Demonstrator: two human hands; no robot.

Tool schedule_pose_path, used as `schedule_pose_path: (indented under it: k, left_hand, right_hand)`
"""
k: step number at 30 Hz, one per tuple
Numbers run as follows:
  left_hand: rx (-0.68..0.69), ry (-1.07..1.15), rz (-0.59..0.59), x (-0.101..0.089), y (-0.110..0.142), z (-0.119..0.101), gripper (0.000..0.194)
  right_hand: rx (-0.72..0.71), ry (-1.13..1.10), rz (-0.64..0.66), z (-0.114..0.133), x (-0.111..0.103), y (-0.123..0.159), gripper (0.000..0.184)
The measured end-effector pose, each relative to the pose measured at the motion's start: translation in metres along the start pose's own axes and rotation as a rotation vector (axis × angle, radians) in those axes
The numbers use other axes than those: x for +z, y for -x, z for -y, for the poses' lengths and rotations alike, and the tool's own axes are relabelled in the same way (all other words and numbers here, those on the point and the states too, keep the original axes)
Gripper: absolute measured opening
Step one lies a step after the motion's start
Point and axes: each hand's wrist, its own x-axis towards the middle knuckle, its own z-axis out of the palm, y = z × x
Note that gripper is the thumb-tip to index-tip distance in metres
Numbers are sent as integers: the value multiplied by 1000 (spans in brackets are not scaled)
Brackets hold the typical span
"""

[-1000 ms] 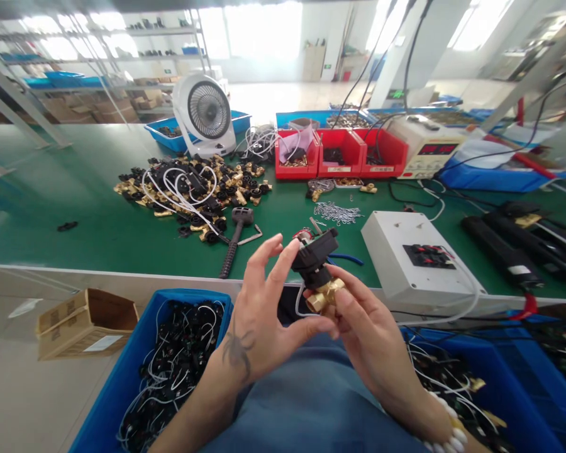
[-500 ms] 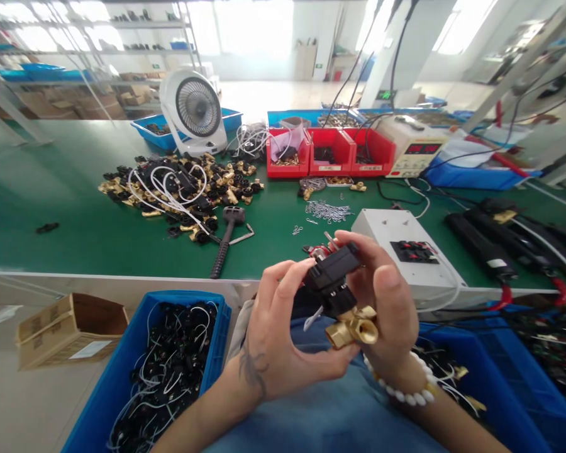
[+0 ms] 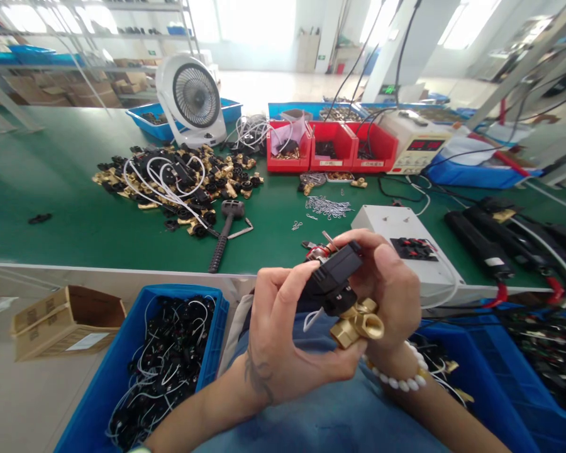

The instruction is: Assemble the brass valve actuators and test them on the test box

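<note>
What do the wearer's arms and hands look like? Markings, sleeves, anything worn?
No gloves; no sleeves visible on the forearms. The left hand has a dark tattoo near the wrist. The right hand has a white bead bracelet at its wrist.

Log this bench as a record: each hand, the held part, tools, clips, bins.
Left hand: grips black-and-brass part between thumb and fingers
Right hand: curled beside it, fingertips hidden behind
Part pose: tilted, brass end lower
Tools: hammer, with L-shaped key beside it
Metal clips: loose pile on the bench
Red bins: three, side by side
</note>
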Motion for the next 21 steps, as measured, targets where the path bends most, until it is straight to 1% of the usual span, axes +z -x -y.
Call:
schedule_pose_path:
  k: [2, 4, 7, 9, 11, 13, 14, 16, 17, 18, 19, 20, 21]
  left_hand:
    - [-5, -1, -2, 0, 0, 0, 74]
    - [-16, 9, -4, 2, 0, 2, 72]
    - [-66, 30, 4, 5, 4, 8, 73]
    - [-117, 41, 44, 5, 7, 16, 73]
    - [-172, 47, 95, 4, 9, 24, 72]
    - [-199, 55, 121, 0, 10, 30, 73]
    - [-196, 61, 119, -2, 9, 31, 74]
    - [-171, 87, 100, -6, 8, 31, 77]
    - [-154, 103, 87, -7, 7, 30, 79]
    - [-136, 116, 75, -8, 6, 29, 80]
    - [-117, 126, 63, -9, 6, 27, 80]
    - [-94, 131, 51, -9, 6, 25, 81]
    - [-69, 133, 41, -8, 6, 24, 81]
  right_hand:
    - [25, -21, 10, -1, -1, 0, 31]
    - [41, -41, -15, -5, 0, 0, 32]
    - [101, 8, -31, -15, 4, 2, 36]
    - [132, 89, 9, -24, 4, 1, 41]
    - [77, 220, 93, -31, -5, -11, 46]
    - [-64, 436, 162, -32, -26, -39, 42]
    - [-151, 575, 155, -32, -42, -59, 37]
    - [-295, 830, 38, -28, -81, -107, 31]
    - [-290, 961, 10, -26, -101, -132, 27]
    - [-206, 1071, 20, -25, -120, -154, 23]
    - [-61, 1133, 73, -24, -138, -173, 20]
    - [110, 1150, 183, -25, -152, -187, 17]
    - [207, 1146, 254, -27, -164, -197, 16]
